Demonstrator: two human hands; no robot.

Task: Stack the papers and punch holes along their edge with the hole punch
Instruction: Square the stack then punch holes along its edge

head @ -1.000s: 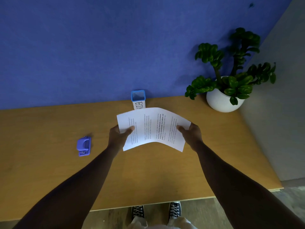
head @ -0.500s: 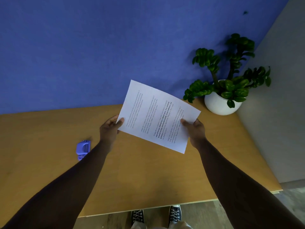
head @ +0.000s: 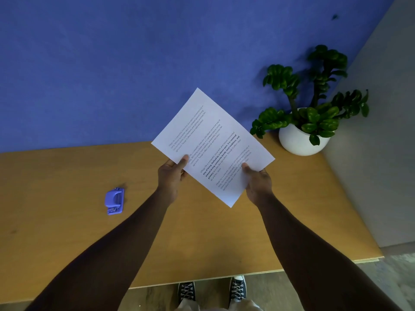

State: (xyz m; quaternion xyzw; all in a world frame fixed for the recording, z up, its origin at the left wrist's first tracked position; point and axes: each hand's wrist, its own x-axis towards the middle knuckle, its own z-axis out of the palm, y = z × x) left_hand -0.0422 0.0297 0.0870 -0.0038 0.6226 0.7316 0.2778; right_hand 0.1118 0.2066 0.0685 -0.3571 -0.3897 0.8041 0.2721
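White printed papers are held up above the wooden desk, turned diagonally with one corner pointing up at the blue wall. My left hand pinches their lower left edge, thumb on top. My right hand grips the lower right edge near the bottom corner. I cannot tell how many sheets there are. A small purple hole punch lies on the desk to the left, well apart from both hands.
A green plant in a round white pot stands at the desk's back right corner beside a grey wall. A blue wall runs behind the desk. The desk's front edge and my shoes show at the bottom.
The papers have been lifted off the desk and rotated from flat and bowed to a raised diagonal. They now hide the blue container seen at the back of the desk earlier.
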